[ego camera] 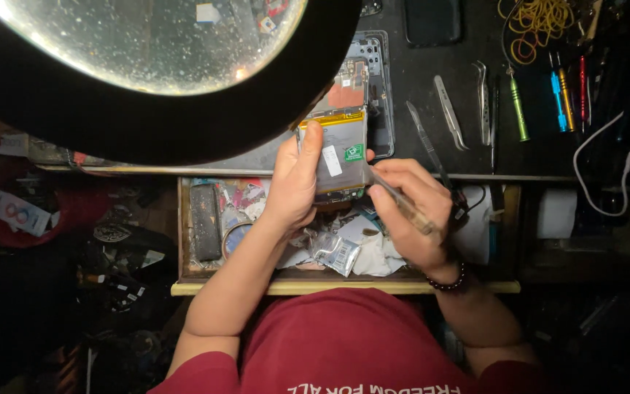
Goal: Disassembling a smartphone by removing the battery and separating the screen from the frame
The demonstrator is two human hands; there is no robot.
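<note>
Black round lamp head (147,109) w/ lit lens fills far left, over dark bench mat (475,146); below it an open wooden drawer (344,287) full of scraps, silver pouch (335,252) incl. Left hand (293,182) grips opened phone (340,149) (back off, grey battery w/ green sticker) above drawer, centre frame, thumb laid on battery, fingers wrapped behind; right hand (413,211) pinches thin clear-handled tool (402,204), tip at phone's right edge. Far right on mat: tweezers (450,113), green screwdriver (519,109), yellow rubber bands (541,18).
</note>
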